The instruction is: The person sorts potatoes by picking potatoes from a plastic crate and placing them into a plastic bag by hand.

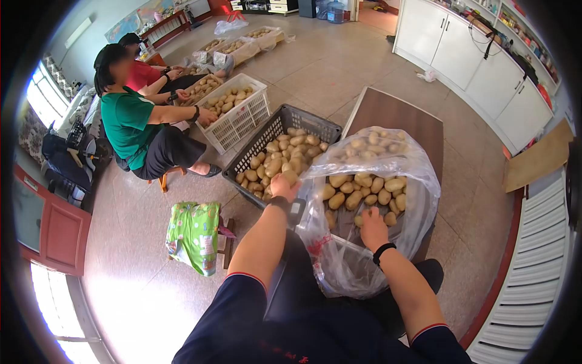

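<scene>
My left hand [283, 187] is at the near edge of a black plastic crate [235, 167], its fingers closed round a potato [291, 177]. More potatoes [274, 165] fill the crate. To the right, a clear plastic bag [418, 176] with its mouth facing me lies over a container whose walls it mostly hides. Inside the bag are many potatoes [367, 189], with dark bare bottom showing nearer me. My right hand [374, 230] reaches into the bag, fingers curled on a potato [359, 221] at its fingertips; the grip is partly hidden.
Two people sit at the left; the one in a green shirt [124, 115] reaches into a white crate [242, 124] of potatoes. A stool with a green patterned cover [195, 233] stands left of me. Bagged potato crates [239, 51] lie farther back; white cabinets [451, 45] line the right.
</scene>
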